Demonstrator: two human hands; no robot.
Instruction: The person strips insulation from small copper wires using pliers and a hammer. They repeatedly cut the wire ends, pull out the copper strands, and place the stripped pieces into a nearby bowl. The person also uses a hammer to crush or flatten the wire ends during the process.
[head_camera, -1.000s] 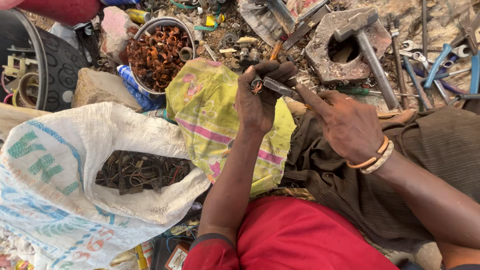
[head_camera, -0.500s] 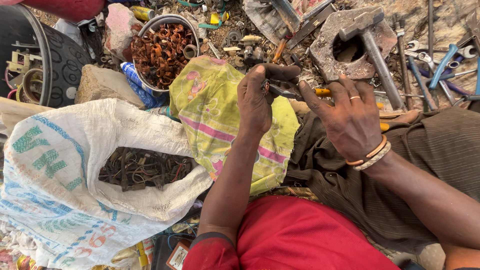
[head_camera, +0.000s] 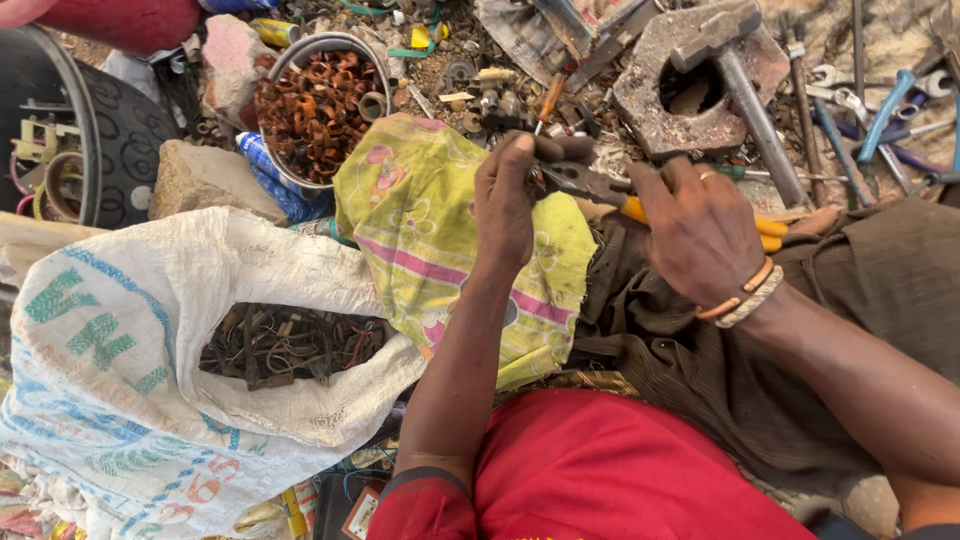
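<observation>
My left hand (head_camera: 512, 195) is raised above a yellow-green cloth (head_camera: 420, 220) and pinches a small dark metal part between its fingertips. My right hand (head_camera: 695, 230) grips pliers (head_camera: 600, 190) with yellow-orange handles, and the jaws meet the small part at my left fingertips. Two bracelets circle my right wrist. Both forearms reach up from my red shirt and brown trousers.
A white woven sack (head_camera: 150, 350) of dark wire scrap lies open at the left. A metal bowl (head_camera: 320, 105) of rusty copper pieces stands behind the cloth. A hammer (head_camera: 745, 80) rests on a holed metal block (head_camera: 690, 90). Spanners and blue-handled tools (head_camera: 880, 110) lie at right, a tyre (head_camera: 90, 130) at left.
Both hands have shifted slightly lower in view. My right hand has turned so the pliers' yellow handles show, and the jaws stay at the small part.
</observation>
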